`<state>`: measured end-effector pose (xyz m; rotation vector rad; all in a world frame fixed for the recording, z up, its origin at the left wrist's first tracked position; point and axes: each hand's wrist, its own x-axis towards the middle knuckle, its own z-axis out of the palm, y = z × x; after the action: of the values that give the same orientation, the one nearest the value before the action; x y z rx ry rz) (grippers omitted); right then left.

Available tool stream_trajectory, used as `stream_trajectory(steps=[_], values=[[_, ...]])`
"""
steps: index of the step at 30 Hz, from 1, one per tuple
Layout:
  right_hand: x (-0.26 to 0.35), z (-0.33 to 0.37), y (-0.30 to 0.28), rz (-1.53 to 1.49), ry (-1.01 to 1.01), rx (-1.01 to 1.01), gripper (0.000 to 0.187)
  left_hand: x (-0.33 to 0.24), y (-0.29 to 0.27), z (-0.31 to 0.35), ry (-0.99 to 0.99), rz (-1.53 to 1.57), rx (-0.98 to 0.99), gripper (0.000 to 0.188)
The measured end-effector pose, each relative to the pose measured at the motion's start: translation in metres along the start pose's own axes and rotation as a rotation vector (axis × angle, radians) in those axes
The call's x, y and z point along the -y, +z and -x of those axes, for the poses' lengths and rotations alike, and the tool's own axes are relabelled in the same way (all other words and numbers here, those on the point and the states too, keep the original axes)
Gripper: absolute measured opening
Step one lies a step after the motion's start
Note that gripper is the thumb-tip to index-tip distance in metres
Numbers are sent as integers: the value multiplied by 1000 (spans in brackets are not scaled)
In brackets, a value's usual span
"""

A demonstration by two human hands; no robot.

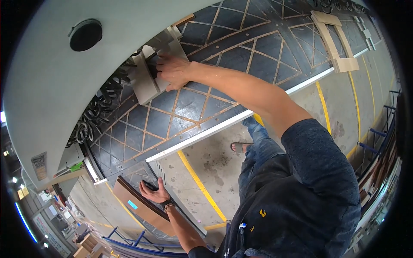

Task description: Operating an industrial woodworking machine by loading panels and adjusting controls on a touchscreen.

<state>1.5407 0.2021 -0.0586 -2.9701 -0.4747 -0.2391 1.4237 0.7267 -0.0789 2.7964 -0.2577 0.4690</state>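
My right hand (173,72) reaches across the dark machine bed to a pale wooden frame (143,82) beside the machine's grey hood. Its fingers curl over one board of the frame, with a dark gap showing between the boards. Part of the frame lies under the hood's edge. Lower down, my left hand (155,192), with a dark band at the wrist, is closed around a small black object (149,185) whose kind I cannot make out. It is next to a long brown panel (142,206) carrying a light blue sticker.
The large pale machine hood (116,17) overhangs the bed (189,112), and black coiled hoses (92,112) line its underside. Another pale wooden frame (337,41) lies at the far right of the bed. Yellow lines (200,185) mark the concrete floor; blue rails (137,243) stand below.
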Motion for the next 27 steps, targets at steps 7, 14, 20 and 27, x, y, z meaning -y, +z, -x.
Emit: stream_trajectory(steps=[7,14,20,27], values=[[56,19,-31,-15,56,-52,75,9,-7,3,-5,23,-86,89],[104,134,-154,-197,41,-500,53,22,5,13,18,35,-111,93],[38,175,-281,52,559,-965,79,21,4,11,-28,48,-92,94],[-48,236,-272,216,926,-911,106,24,12,11,-39,13,-90,94]])
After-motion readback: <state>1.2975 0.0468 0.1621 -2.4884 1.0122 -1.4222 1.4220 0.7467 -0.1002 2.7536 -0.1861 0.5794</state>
